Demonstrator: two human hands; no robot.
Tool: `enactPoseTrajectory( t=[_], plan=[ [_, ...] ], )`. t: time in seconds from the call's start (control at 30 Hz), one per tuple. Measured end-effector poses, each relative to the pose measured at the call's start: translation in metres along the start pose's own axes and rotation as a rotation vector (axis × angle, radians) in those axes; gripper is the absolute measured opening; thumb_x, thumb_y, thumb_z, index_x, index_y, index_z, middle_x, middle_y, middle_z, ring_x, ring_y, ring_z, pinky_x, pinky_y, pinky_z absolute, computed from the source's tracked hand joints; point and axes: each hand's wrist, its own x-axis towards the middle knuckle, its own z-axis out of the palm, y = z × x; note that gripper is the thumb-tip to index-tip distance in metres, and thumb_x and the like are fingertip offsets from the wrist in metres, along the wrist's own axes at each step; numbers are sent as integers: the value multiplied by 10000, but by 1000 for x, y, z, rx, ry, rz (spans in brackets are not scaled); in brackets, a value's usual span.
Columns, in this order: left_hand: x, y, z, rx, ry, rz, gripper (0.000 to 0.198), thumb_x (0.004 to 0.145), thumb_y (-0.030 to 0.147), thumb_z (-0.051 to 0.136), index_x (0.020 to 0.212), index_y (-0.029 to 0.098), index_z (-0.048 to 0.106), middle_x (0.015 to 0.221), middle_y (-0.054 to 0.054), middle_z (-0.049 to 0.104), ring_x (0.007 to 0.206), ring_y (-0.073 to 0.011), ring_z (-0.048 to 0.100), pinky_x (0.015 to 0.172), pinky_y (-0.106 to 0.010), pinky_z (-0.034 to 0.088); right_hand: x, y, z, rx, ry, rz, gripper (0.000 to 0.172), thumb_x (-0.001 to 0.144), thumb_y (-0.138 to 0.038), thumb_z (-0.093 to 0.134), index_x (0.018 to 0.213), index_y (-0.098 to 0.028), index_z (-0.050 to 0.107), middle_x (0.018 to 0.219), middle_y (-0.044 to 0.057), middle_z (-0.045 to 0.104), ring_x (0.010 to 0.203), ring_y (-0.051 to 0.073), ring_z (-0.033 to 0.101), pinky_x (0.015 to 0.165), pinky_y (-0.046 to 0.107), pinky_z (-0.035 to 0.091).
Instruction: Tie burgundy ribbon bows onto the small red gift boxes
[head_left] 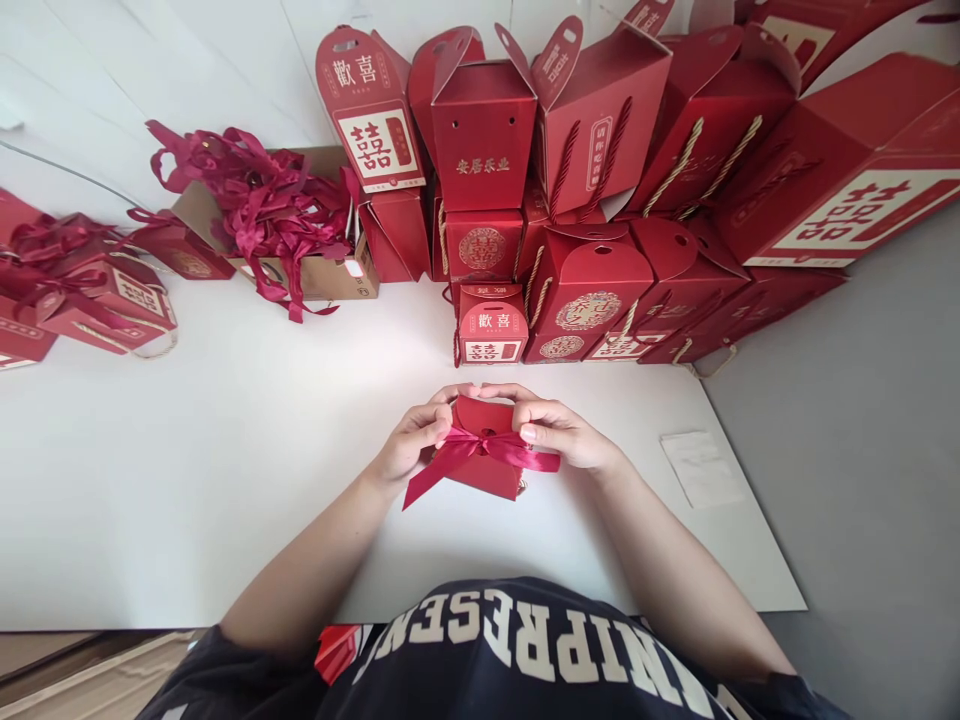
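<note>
Just below the centre of view, my left hand (pixel 411 440) and right hand (pixel 566 432) grip a small red box (pixel 486 475) from both sides, fingers curved around it. A crimson ribbon (pixel 442 470) is tied across it. On the white table (pixel 187 450), stacked boxes (pixel 585 290) stand from twelve to two o'clock; a ribbon-filled carton (pixel 334 285) sits at ten, paper (pixel 701 468) at four.

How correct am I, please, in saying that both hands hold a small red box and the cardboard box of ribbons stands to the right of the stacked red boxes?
Almost: the head view shows the cardboard box of ribbons to the left of the stacked red boxes. The left hand and right hand do hold the small red box.
</note>
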Motion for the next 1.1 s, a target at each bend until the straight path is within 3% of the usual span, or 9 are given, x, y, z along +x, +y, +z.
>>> enactPoseTrajectory(
  t=[0.2, 0.43, 0.6, 0.7, 0.8, 0.87, 0.97, 1.03, 1.1],
  plan=[
    [-4, 4, -3, 177, 55, 22, 408, 803, 403, 673, 540, 154, 486, 1269, -103, 533, 1276, -300, 425, 932, -359, 457, -1, -1, 0, -80, 28, -5, 366, 890, -472, 602, 656, -199, 534, 1400, 70, 512, 1416, 252, 326, 1163, 430, 241],
    [-1, -3, -4, 153, 112, 33, 397, 834, 385, 647, 554, 159, 478, 1253, -92, 524, 1356, -283, 349, 971, -344, 452, 0, 11, -6, -50, 67, -24, 387, 865, -489, 618, 626, -199, 525, 1329, 71, 545, 1397, 268, 337, 1146, 428, 254],
    [-1, 1, -1, 140, 111, 76, 400, 828, 376, 653, 542, 164, 471, 1206, -89, 563, 1404, -279, 297, 1103, -375, 361, 5, 15, -1, 57, 128, -6, 413, 827, -519, 639, 602, -198, 508, 1254, 70, 554, 1360, 286, 371, 1105, 431, 313],
    [-1, 0, 1, 42, 162, 67, 356, 812, 371, 673, 574, 162, 511, 1230, -74, 562, 1364, -276, 361, 1081, -370, 391, 9, 18, 1, 76, 169, 33, 413, 815, -548, 638, 621, -198, 533, 1254, 68, 546, 1330, 281, 399, 1088, 423, 339],
    [1, -1, 4, -34, 219, 11, 251, 821, 418, 656, 779, 172, 636, 1342, -67, 508, 1192, -261, 525, 963, -371, 483, 13, 20, 3, 101, 215, 60, 398, 820, -555, 626, 658, -195, 573, 1299, 65, 518, 1277, 279, 452, 1048, 415, 393],
    [1, 1, 4, 3, 204, 18, 262, 838, 413, 636, 765, 161, 647, 1372, -73, 494, 1075, -234, 583, 906, -359, 503, 15, 19, 3, 111, 222, 66, 381, 847, -524, 610, 668, -190, 575, 1330, 67, 510, 1244, 274, 485, 1024, 405, 419],
    [0, 7, 0, 152, 151, 72, 381, 854, 380, 617, 564, 137, 581, 1357, -87, 519, 1068, -248, 586, 917, -362, 487, 13, 11, 3, 43, 217, 83, 282, 923, -479, 528, 879, -217, 624, 1383, 58, 496, 1228, 242, 504, 1021, 389, 414],
    [-2, 12, -2, 257, 137, 94, 392, 863, 397, 595, 564, 145, 611, 1359, -100, 525, 1124, -280, 562, 963, -391, 459, 7, 4, 2, -115, 252, 104, 297, 960, -473, 467, 1120, -255, 589, 1383, 57, 499, 1248, 219, 485, 1044, 377, 382],
    [-3, 16, -4, 339, 116, 109, 397, 870, 428, 572, 594, 154, 648, 1375, -102, 517, 1160, -300, 542, 1005, -417, 425, 0, -4, -3, -354, 329, 114, 336, 964, -488, 455, 1169, -246, 566, 1280, 67, 556, 1200, 213, 504, 1028, 360, 377]
  ],
)
